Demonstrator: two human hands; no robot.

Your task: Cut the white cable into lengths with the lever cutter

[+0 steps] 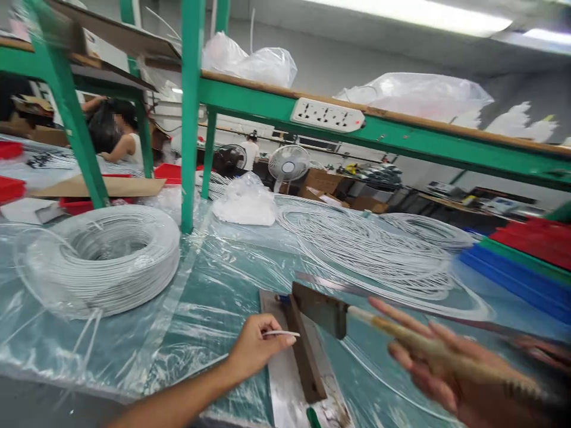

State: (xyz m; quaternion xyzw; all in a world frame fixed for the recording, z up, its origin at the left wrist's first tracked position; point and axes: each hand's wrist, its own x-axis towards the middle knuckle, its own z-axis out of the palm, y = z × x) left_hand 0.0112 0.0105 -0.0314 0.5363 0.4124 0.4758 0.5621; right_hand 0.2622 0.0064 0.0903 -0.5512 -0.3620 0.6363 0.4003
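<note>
Now | left hand (pixel 255 352) grip pinches white wire (pixel 282 333); right hand (pixel 446 371) on cutter handle (pixel 423 343), grip unclear

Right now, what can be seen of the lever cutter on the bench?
The lever cutter has a dark, rusty-looking metal blade, raised at a tilt, with a pale wooden handle running off to the right. It is set beside a long brown bar on a grey metal base plate, which lies on the plastic-covered bench. The blurred right hand meets the handle; how firmly cannot be told. The left hand pinches a white wire whose end reaches the bar.
</note>
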